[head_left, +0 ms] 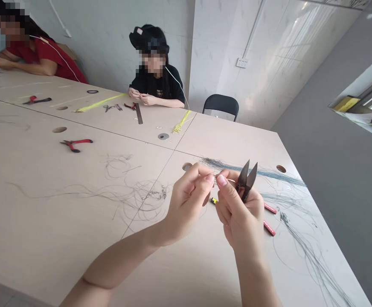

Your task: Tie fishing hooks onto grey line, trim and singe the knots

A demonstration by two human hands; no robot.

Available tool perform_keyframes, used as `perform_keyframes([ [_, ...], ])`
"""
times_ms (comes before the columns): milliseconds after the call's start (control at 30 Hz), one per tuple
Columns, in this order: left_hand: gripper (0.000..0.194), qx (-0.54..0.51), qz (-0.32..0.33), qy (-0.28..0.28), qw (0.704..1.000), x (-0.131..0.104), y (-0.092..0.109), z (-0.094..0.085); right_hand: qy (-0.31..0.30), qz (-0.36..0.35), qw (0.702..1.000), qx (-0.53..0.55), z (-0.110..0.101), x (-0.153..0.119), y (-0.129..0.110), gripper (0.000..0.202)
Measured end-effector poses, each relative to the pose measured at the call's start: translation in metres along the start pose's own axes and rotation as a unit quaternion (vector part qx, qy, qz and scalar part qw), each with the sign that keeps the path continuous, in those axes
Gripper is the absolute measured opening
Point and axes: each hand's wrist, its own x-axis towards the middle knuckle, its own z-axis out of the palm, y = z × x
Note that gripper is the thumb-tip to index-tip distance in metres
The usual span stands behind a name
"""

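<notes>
My left hand (190, 196) is closed in a pinch, its fingertips almost meeting those of my right hand (242, 204) above the table. Something thin, too small to make out, is between the two pinches. Small dark thread snips (247, 179) rest in my right hand, blades pointing up and slightly apart. Behind and right of the hands lies a bundle of blue-grey strands (269, 174). A second bundle of dark strands (307, 247) runs along the right edge. Loose thin strands (141, 198) curl on the table left of my left hand.
Red-handled pliers (75, 144) lie on the table (61, 226) at the left. Red-labelled sticks (269, 228) are beside my right hand. Across the table sit a person in black (173, 85) and a person in red (50, 59), near yellow strands (181, 123). A black chair (221, 102) stands behind.
</notes>
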Motion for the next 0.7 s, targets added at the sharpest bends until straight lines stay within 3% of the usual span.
perform_keyframes([
  [200, 0.024, -0.009, -0.008, 0.019, 1.0, 0.005, 0.003, -0.006, -0.035, 0.053, 0.998, 0.021, -0.017, 0.015, 0.015, 0.025],
  [300, 0.02, -0.051, 0.018, 0.074, 0.996, 0.013, 0.016, -0.013, -0.071, 0.082, 0.987, -0.115, -0.038, 0.019, 0.053, 0.03],
  [367, 0.021, -0.088, 0.036, 0.122, 0.988, 0.02, 0.028, -0.019, -0.052, 0.019, 0.946, -0.319, -0.054, 0.017, 0.088, 0.031],
  [433, 0.025, -0.102, 0.048, 0.171, 0.979, 0.026, 0.039, -0.025, -0.065, -0.029, 0.873, -0.482, -0.069, 0.013, 0.122, 0.028],
  [533, 0.028, -0.095, 0.059, 0.213, 0.971, 0.03, 0.047, -0.031, -0.117, -0.101, 0.794, -0.587, -0.085, 0.009, 0.159, 0.019],
  [600, 0.027, -0.089, 0.059, 0.215, 0.971, 0.031, 0.046, -0.033, -0.119, -0.134, 0.778, -0.602, -0.09, 0.01, 0.169, 0.018],
  [700, 0.027, -0.068, 0.054, 0.199, 0.976, 0.031, 0.04, -0.032, -0.099, -0.15, 0.787, -0.591, -0.093, 0.014, 0.174, 0.018],
])
